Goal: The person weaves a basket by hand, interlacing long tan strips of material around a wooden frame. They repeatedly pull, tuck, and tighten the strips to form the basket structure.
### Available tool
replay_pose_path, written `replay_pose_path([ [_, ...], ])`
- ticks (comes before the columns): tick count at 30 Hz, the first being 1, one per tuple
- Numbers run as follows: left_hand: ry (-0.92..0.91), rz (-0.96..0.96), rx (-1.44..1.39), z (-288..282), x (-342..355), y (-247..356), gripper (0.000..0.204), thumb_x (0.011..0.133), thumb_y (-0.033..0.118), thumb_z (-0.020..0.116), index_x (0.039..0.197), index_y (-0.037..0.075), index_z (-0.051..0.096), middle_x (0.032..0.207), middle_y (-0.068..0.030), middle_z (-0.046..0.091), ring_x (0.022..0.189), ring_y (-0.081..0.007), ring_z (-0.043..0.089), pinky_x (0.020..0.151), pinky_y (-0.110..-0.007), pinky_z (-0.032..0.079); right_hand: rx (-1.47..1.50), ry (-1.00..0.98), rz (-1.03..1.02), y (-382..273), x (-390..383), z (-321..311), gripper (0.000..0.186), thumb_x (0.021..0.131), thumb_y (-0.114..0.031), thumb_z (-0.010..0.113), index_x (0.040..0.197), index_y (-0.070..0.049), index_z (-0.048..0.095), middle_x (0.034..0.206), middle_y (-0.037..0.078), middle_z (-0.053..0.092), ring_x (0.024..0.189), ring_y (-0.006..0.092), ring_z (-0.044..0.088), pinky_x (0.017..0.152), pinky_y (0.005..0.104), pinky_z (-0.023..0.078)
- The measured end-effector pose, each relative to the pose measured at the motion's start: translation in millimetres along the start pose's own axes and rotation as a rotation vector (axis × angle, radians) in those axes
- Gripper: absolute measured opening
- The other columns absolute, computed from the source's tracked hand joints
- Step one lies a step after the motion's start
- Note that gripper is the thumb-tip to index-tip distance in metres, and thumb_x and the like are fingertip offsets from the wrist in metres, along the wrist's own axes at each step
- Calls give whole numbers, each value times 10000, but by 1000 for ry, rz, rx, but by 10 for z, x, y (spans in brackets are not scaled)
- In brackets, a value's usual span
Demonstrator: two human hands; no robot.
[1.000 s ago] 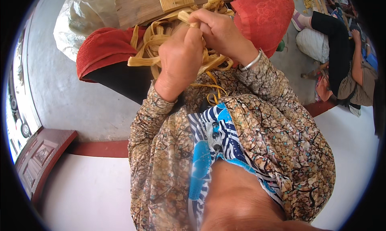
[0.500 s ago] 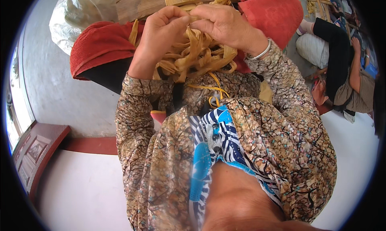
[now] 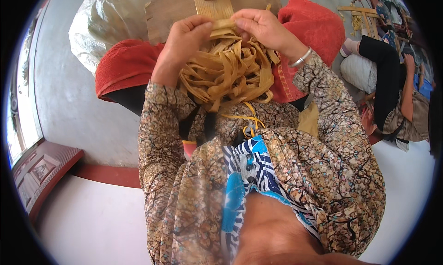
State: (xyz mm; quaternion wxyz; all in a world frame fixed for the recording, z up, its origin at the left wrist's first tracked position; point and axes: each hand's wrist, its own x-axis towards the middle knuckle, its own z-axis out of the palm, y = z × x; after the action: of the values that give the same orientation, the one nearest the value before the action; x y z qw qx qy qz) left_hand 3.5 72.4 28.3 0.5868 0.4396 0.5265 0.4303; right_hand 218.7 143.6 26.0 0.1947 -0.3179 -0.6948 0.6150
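Note:
A flat tan plant-fibre strip (image 3: 224,25) runs between my two hands above my lap. My left hand (image 3: 184,39) pinches its left end between thumb and fingers. At the other end, my right hand (image 3: 265,30) pinches the strip with thumb and forefinger, a silver bangle on that wrist. A loose heap of long tan strips (image 3: 228,73) lies in my lap just below both hands, curled and looped over itself. Part of the strip is hidden behind my fingers.
A wooden board with an upright wooden piece (image 3: 213,4) stands just beyond my hands. Red cloths (image 3: 124,64) cover both knees. A translucent plastic sack (image 3: 108,25) is at the far left. Another person (image 3: 392,66) sits at right near a white sack (image 3: 359,72).
My hands have moved apart, showing the strip between them. The view has tilted up slightly, so the board and heap show more fully.

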Motion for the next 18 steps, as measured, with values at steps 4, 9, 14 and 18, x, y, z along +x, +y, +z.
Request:
replay_pose_path([
  [4,63,37,110,-193,325,-52,223,946,139,555,1101,4,644,766,29,566,556,-23,408,490,-171,317,-37,203,-29,36,233,12,225,993,-197,489,1070,-22,607,838,-5,608,679,50,542,623,207,474],
  [9,77,56,134,-286,586,-112,154,928,125,570,1006,17,647,773,17,572,572,-36,417,515,-178,339,-202,307,-96,175,417,-50,206,958,-186,535,1002,0,613,731,8,580,665,81,528,613,255,449],
  [14,106,130,266,-286,712,-152,133,905,142,599,955,29,647,729,13,582,599,-51,460,532,-197,367,-273,345,-144,359,488,-88,217,937,-194,542,957,7,623,745,50,617,654,139,536,632,301,456],
  [18,265,377,680,-338,895,-425,137,884,140,615,922,14,652,711,-15,601,609,-94,513,572,-255,436,-468,297,-169,511,532,-114,207,919,-203,548,944,-19,637,795,95,652,681,243,587,670,359,474],
])
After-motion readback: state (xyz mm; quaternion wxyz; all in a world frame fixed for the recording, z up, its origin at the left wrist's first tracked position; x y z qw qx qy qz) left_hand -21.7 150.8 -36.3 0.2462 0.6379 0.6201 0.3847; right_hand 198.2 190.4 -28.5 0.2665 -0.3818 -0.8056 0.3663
